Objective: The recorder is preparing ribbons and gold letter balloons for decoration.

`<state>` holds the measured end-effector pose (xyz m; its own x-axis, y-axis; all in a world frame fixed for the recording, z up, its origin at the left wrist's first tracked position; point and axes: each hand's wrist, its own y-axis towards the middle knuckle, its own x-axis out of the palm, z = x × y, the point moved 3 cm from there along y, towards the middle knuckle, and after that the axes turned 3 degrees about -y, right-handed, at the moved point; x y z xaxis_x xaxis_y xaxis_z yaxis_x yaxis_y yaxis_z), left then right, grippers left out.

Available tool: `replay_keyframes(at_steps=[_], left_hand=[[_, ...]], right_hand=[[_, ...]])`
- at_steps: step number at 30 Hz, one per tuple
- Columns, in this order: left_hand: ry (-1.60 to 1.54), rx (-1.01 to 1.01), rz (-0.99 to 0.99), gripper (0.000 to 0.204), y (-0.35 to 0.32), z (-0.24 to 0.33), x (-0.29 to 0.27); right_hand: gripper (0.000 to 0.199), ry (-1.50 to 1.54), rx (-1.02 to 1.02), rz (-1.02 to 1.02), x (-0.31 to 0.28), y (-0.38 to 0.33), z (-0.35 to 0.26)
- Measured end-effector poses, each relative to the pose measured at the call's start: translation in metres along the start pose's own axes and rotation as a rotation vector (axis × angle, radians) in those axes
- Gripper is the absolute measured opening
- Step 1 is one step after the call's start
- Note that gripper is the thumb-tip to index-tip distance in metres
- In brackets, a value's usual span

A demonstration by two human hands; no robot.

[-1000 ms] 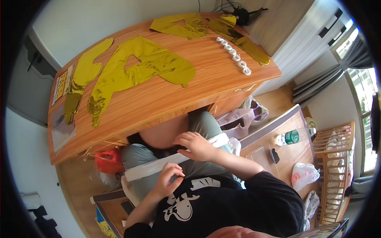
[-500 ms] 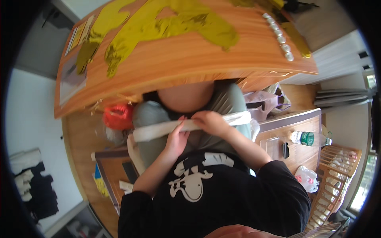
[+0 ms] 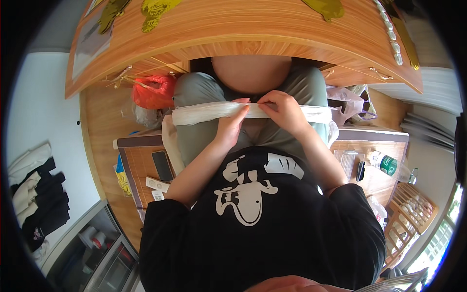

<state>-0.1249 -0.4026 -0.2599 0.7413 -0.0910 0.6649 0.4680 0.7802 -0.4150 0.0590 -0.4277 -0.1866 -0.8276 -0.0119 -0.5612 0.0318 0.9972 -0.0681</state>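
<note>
Fingers of the left hand [image 3: 229, 127] close, thumb on top, on a long white bundle [image 3: 199, 113]; the right hand [image 3: 286, 111] has its fingertips pinched together on it, just beside. That bundle stretches out to both sides of the fingers, over grey-green trousers [image 3: 311, 87]. Well left of them sits a red bag [image 3: 146, 97]; well right, a bottle [image 3: 389, 165]. Beyond them, a wooden desk [image 3: 233, 27] bears gold foil pieces [image 3: 327, 7].
</note>
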Motion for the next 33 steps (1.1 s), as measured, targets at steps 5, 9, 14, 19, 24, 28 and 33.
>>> replay_keyframes(at_steps=[5, 9, 14, 19, 24, 28, 33], left_hand=[[0.066, 0.04, 0.03, 0.029, 0.003, -0.004, -0.003], [0.096, 0.039, 0.062, 0.025, 0.004, -0.003, -0.001], [0.107, 0.036, 0.09, 0.023, 0.005, -0.002, 0.001], [0.103, 0.039, 0.066, 0.023, 0.008, -0.004, -0.003], [0.103, 0.045, 0.059, 0.023, 0.008, -0.004, -0.003], [0.114, 0.033, 0.075, 0.023, 0.007, -0.004, -0.002], [0.127, 0.013, 0.095, 0.022, 0.007, -0.004, -0.001]], right_hand=[[0.011, 0.015, -0.007, 0.022, -0.001, 0.001, -0.002], [0.011, 0.02, -0.005, 0.026, -0.003, 0.003, -0.004], [0.013, 0.003, -0.048, -0.003, -0.002, 0.006, -0.003], [0.012, -0.034, -0.088, -0.015, 0.005, 0.01, -0.005], [0.01, -0.091, -0.142, 0.022, 0.005, 0.013, -0.007], [0.009, -0.107, -0.178, 0.044, 0.002, 0.013, -0.009], [0.008, -0.067, -0.127, 0.051, 0.001, 0.014, -0.011]])
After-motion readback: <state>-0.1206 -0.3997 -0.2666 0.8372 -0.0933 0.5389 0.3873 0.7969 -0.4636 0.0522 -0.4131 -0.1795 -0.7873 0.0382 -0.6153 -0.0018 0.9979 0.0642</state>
